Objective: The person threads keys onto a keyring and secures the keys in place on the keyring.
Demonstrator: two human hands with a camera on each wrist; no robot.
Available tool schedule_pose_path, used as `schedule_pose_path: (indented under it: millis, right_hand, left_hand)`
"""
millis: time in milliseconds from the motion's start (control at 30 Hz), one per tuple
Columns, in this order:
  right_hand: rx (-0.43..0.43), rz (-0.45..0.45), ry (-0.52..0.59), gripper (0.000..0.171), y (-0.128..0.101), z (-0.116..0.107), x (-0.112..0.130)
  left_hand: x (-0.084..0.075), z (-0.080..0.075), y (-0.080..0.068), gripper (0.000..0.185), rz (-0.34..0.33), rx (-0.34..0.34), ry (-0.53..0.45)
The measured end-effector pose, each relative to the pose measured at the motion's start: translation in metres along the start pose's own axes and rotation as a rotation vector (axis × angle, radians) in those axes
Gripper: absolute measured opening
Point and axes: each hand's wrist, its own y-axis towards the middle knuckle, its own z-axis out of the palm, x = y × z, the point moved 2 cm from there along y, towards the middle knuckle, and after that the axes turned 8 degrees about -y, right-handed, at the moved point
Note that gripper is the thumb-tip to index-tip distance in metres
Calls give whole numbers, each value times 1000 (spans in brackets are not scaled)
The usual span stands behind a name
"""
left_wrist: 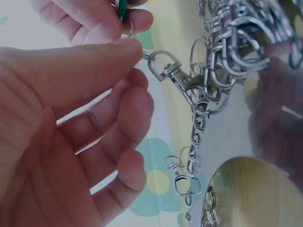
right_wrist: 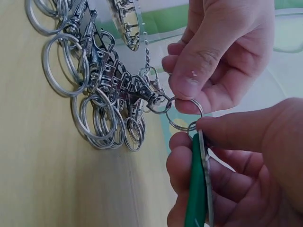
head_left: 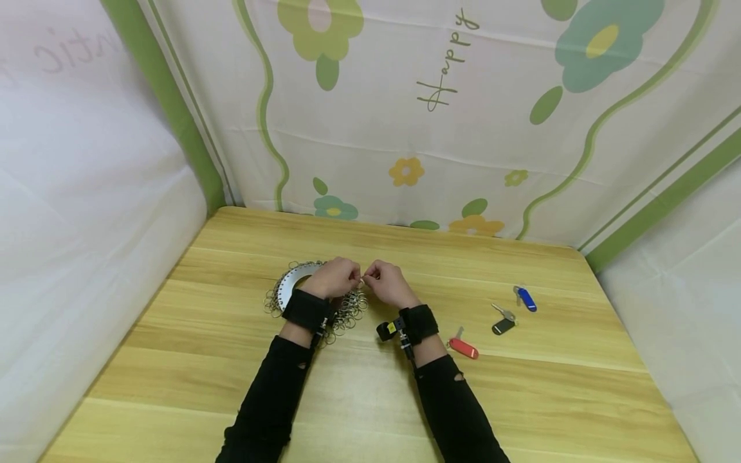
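The left hand (head_left: 336,278) pinches a split ring (right_wrist: 178,124) between thumb and fingers. That ring hangs from a swivel clasp (left_wrist: 179,79) on a flat, round metal key holder (head_left: 285,292). Many more clasps and rings (right_wrist: 97,120) crowd the holder's rim. In the right hand (head_left: 390,284), thumb and fingers grip a green key tag (right_wrist: 194,189) with a silver key (right_wrist: 209,182) beside it. The tag's small ring (right_wrist: 191,127) meets the split ring right at the right thumb tip. The left forearm and hand cover part of the holder in the head view.
To the right on the wooden table (head_left: 556,399) lie keys with a red tag (head_left: 464,348), a black tag (head_left: 503,326) and a blue tag (head_left: 527,299). White patterned cloth walls (head_left: 359,128) enclose the table at the back and sides.
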Motion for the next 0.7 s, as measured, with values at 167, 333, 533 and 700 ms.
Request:
schedule_pose_path:
  millis: [167,333,533,700]
  right_hand:
    - [10,6,-16,6,1,1,-1]
    - [28,-9,-21,7,1,2,0]
    - [38,-42,-5,7,0,1,1]
    - [35,-34,17,6,0,1,-1]
  left_hand:
    - [0,0,0,12,-9,-5,10]
    - [0,2,-1,18,-42,32,6]
    - [2,3,0,21,-51,27,18]
    - [0,2,0,18,-58,15,-14]
